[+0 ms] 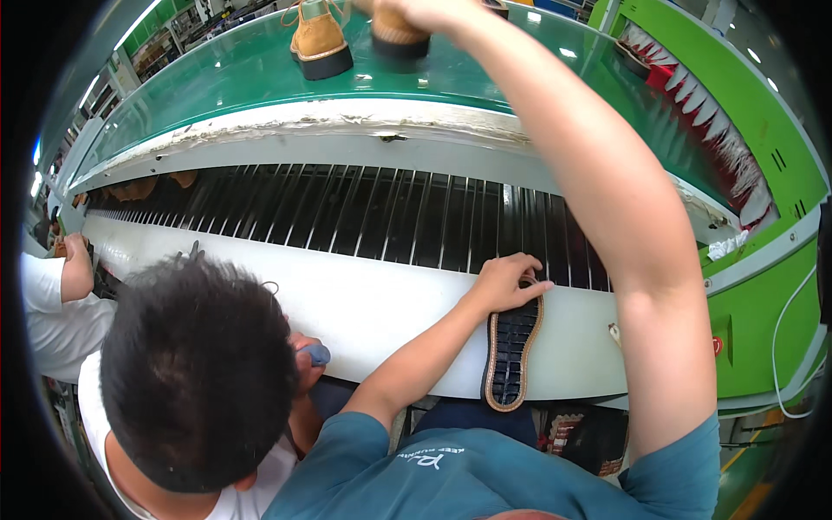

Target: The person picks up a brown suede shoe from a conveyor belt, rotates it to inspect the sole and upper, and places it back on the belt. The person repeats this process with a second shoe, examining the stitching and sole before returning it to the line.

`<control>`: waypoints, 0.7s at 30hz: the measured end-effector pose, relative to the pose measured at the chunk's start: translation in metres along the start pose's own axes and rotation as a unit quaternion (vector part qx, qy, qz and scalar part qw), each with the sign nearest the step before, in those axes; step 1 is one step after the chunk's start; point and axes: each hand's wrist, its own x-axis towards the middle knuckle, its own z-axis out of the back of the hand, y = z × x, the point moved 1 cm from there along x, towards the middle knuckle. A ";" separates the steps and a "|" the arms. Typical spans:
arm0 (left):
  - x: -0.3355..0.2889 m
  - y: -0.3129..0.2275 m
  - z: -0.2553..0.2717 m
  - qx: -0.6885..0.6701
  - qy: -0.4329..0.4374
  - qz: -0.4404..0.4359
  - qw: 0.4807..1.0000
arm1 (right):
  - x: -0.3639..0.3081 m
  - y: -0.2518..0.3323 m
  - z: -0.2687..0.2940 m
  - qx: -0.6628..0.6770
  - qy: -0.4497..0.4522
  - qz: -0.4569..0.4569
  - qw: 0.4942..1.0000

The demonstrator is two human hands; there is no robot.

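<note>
A black shoe sole (513,351) with a tan stitched edge lies on the white work surface, its ridged side up and its near end out over the front edge. My left hand (503,284) grips its far end, with fingers over the tip and thumb across it. High up, my right arm stretches over to the green belt. There my right hand (420,12), cut off by the upper edge, is closed on a tan boot (399,36) with a dark sole, smeared by motion. A second tan boot (321,42) stands on the belt to its left.
Beyond the white surface (347,303) runs a rack of dark metal rods (373,212), under the raised green belt (234,87). On the right stands a green machine (763,104) with a fringed opening. A co-worker (199,373) sits close on my left, holding something blue-grey (317,354).
</note>
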 end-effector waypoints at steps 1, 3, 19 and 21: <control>0.008 -0.010 -0.013 0.013 0.046 -0.023 0.999 | 0.015 -0.051 -0.019 -0.052 -0.011 0.048 0.997; 0.007 -0.003 -0.011 0.037 0.062 -0.025 0.997 | 0.014 -0.071 -0.035 -0.065 -0.016 0.058 0.996; 0.000 0.042 -0.039 -0.247 -0.078 -0.019 0.966 | -0.333 -0.056 0.042 -0.004 0.027 0.284 0.958; 0.013 0.019 -0.018 -0.353 -0.070 0.043 0.932 | -0.376 -0.105 0.056 -0.043 0.059 0.141 0.987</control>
